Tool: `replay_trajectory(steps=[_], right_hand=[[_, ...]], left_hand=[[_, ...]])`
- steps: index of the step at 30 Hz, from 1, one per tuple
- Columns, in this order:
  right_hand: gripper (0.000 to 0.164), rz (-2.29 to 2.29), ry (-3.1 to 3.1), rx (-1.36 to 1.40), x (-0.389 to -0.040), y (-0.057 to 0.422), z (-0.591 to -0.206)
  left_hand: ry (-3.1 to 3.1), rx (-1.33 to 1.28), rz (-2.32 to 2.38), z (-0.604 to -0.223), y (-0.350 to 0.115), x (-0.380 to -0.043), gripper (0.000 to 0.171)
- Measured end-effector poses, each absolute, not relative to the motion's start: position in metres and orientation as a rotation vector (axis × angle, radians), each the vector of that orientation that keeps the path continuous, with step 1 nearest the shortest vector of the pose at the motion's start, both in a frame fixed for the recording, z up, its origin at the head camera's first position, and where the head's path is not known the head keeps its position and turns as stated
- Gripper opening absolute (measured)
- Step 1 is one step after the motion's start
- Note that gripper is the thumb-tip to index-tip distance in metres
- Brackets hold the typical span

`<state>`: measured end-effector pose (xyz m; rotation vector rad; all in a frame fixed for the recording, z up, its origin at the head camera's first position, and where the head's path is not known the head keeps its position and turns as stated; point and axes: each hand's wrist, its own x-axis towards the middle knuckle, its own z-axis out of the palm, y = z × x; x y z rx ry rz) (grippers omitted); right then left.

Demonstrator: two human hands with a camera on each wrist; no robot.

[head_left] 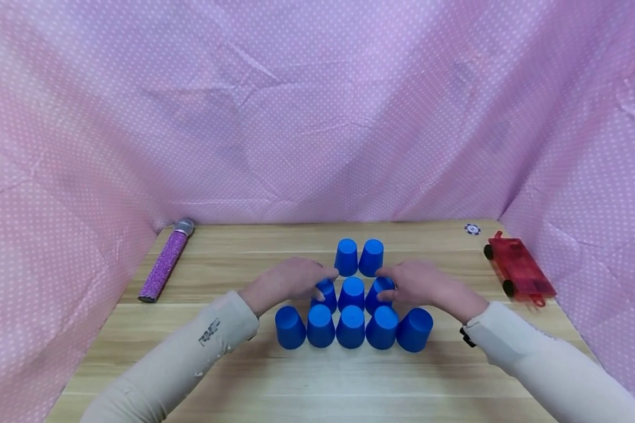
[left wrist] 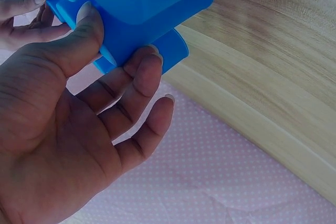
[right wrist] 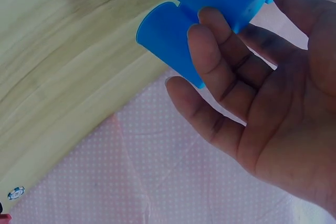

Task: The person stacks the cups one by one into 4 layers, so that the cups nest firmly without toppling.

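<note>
Blue tapered cups (head_left: pixel 351 329) stand upside down in three rows on the pale wood-grain surface (head_left: pixel 307 388); the left hand's (head_left: pixel 295 279) fingers pinch the middle row's left cup (head_left: pixel 326 286), the right hand's (head_left: pixel 419 284) its right cup (head_left: pixel 373 299).

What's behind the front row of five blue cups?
Three blue cups, outer two gripped by the left hand and right hand, then two farther cups. Front cups mostly hide the three's bases.

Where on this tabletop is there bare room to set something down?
Bare patches lie between the purple microphone and the left hand, between the right hand and the red toy car, and on the near side of the near row of blue cups, between the sleeves. It is crowded between the hands, where cups stand close together.
</note>
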<state>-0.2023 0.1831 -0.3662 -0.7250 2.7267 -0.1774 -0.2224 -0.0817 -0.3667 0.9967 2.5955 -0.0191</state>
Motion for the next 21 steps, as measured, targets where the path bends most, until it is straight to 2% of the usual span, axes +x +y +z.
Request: replay_trajectory(steps=[6, 21], right_hand=[[0.056, -0.187, 2.724, -0.718, -0.2005, 0.1795, -0.3687], [0.057, -0.221, 2.706, -0.695, -0.1990, 0.1798, -0.3739]], left_hand=[[2.603, 1.001, -0.026, -0.3674, -0.0821, -0.2221, 0.033], [2.591, 0.979, 0.055, -0.3653, -0.0837, -0.2221, 0.027]])
